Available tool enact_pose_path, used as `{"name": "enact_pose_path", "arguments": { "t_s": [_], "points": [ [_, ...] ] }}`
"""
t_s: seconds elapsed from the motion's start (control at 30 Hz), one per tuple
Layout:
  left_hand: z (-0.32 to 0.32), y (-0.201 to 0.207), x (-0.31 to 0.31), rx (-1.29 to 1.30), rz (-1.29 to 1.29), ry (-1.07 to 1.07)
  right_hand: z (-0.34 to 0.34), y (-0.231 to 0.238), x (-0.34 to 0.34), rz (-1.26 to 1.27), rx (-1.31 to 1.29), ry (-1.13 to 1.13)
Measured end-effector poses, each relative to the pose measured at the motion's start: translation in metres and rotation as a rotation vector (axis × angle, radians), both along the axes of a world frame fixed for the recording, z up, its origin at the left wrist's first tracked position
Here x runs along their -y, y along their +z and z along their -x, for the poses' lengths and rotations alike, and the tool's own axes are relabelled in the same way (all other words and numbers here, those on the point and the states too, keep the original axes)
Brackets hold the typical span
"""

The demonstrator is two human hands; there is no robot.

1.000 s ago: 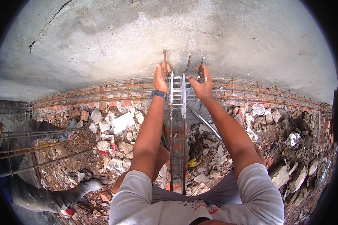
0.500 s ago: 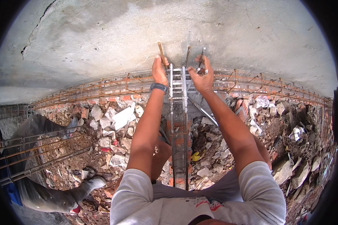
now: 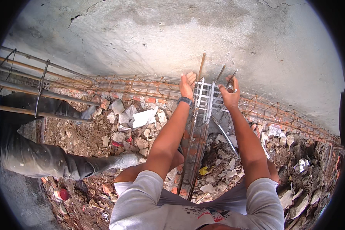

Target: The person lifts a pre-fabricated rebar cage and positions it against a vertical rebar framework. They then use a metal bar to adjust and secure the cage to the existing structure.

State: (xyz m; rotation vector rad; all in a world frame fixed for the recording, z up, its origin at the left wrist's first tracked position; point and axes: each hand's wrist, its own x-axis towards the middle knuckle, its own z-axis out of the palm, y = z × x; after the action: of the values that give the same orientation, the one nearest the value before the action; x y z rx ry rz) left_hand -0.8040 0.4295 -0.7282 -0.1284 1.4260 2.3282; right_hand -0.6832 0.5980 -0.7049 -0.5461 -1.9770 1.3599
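A rebar column cage (image 3: 193, 149) runs away from me to the wall, its far end coated grey-white like wet cement. Upright rusty rebar (image 3: 202, 65) sticks out past that end, with two darker bars to its right. My left hand (image 3: 188, 87) lies against the left side of the coated end, fingers stretched and turned toward the rusty bar. On the other side is my right hand (image 3: 230, 96), its thumb and fingers apart and curved around the rightmost dark bar (image 3: 234, 73). Whether those fingers touch the bar, I cannot tell.
Along the concrete wall (image 3: 161, 42) runs a low rusty rebar beam (image 3: 264, 107). At left, another rebar cage (image 3: 42, 88) hangs beside a person's leg (image 3: 46, 153). Broken rubble (image 3: 142, 142) covers the ground. A metal rod (image 3: 227, 138) slants near my right forearm.
The view has shifted, so my hands and the coated cage end appear farther right. The other person's rebar cage has come up and nearer at left. My hands stay at the bars.
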Motion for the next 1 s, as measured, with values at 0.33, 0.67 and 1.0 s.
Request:
{"name": "enact_pose_path", "arguments": {
  "t_s": [0.33,0.67,1.0],
  "points": [
    [-0.005,0.054,0.225,-0.160,0.002,0.620,-0.013,0.043,0.031,0.077,0.116,0.172],
    [-0.013,0.350,0.130,-1.096,0.234,0.430,-0.114,0.282,0.015,0.008,-0.354,0.073],
    [0.024,0.342,0.028,-0.786,-0.178,-0.037,-0.035,0.339,0.059,-0.245,-0.553,0.098]
  ]
}}
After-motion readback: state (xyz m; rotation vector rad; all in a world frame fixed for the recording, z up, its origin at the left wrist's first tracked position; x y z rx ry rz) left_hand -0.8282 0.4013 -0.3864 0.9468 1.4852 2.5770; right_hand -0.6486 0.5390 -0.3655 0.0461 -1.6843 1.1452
